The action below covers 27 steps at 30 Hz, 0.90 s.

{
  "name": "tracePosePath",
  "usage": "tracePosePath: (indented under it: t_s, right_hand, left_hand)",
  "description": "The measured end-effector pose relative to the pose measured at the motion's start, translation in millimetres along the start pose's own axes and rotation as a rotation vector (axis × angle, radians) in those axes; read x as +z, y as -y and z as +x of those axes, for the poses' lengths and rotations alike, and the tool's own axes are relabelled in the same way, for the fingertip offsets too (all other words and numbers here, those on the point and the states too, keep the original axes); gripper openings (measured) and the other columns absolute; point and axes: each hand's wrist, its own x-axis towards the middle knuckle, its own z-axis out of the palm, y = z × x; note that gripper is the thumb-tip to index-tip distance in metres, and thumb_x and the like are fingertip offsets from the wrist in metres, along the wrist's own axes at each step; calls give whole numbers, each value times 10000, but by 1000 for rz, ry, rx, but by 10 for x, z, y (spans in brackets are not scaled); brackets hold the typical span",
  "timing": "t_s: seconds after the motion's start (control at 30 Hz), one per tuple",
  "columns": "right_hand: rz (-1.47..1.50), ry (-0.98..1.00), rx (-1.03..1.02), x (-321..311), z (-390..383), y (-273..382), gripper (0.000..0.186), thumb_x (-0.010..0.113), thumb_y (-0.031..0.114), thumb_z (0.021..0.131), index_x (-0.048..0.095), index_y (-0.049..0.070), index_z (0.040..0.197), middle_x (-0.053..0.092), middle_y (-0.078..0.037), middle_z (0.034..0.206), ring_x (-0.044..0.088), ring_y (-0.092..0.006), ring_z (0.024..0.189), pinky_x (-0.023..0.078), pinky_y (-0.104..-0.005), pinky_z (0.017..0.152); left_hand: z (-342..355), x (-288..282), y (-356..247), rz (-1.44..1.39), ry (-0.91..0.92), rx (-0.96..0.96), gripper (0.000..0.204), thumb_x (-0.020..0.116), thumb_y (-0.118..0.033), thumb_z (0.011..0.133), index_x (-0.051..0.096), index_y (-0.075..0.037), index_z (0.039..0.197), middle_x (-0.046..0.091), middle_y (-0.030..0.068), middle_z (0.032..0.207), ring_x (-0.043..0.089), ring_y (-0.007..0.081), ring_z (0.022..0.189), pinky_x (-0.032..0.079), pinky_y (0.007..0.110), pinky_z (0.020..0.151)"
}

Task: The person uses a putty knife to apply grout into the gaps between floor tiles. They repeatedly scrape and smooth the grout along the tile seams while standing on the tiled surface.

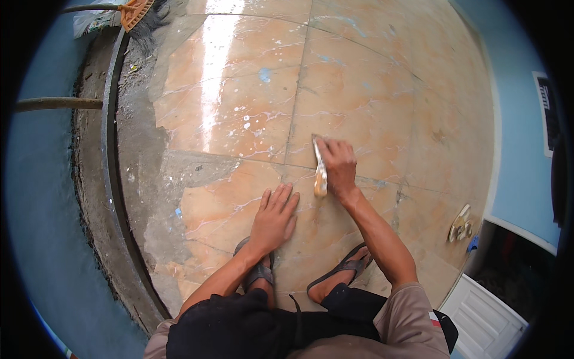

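While right hand [339, 165] clasps scraper [320, 169], handle [320, 186] exposed, left of the wrist [348, 194]

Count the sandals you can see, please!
2. One sandal is on the person's left foot, partly hidden by the left arm; the other sandal is on the right foot. The dark opening, lower right, could hide more.

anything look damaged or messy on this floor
Yes. The floor tiles are dotted with white spots and blue marks, perhaps spilled paint. Along the left, their edge is ragged beside rough grey cement, which looks unfinished; whether the tiles are broken or just covered there, I can't tell.
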Motion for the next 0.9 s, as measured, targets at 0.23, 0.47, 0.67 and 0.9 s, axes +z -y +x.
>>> tracePosePath:
  t_s: [0.23, 0.47, 0.67, 0.9]
  right_hand:
    - [1, 20, -27, -74, -221, 8, 384, 660, 72, 839, 699, 44, 1220, 698, -100, 1060, 659, -312, 967, 539, -441, 897]
    - [-58, 41, 53, -8, 204, -333, 423, 658, 112, 854, 709, 43, 1268, 678, -104, 1052, 651, -317, 973, 536, -436, 865]
    - [-9, -37, -74, -33, -229, -158, 433, 662, 81, 830, 676, 41, 1261, 675, -102, 1052, 656, -316, 958, 568, -434, 804]
    - [-9, 55, -60, -16, -24, -336, 450, 664, 85, 827, 706, 45, 1274, 683, -107, 1055, 664, -321, 953, 569, -417, 795]
  left_hand:
    - [-5, 2, 16, 16, -10, 7, 583, 728, -160, 904, 588, -70, 1463, 511, 174, 1599, 468, 336, 1503, 302, 529, 1272]
    - [9, 22, 21, -12, 16, 11, 632, 746, -169, 897, 568, -73, 1496, 464, 187, 1632, 413, 364, 1533, 270, 549, 1284]
    - [-36, 35, 48, -17, 33, -3, 648, 753, -179, 898, 561, -77, 1509, 440, 189, 1651, 384, 374, 1553, 257, 561, 1288]
    - [-39, 72, 79, -6, 30, 8, 665, 758, -185, 896, 550, -78, 1519, 441, 190, 1648, 391, 374, 1546, 256, 561, 1288]
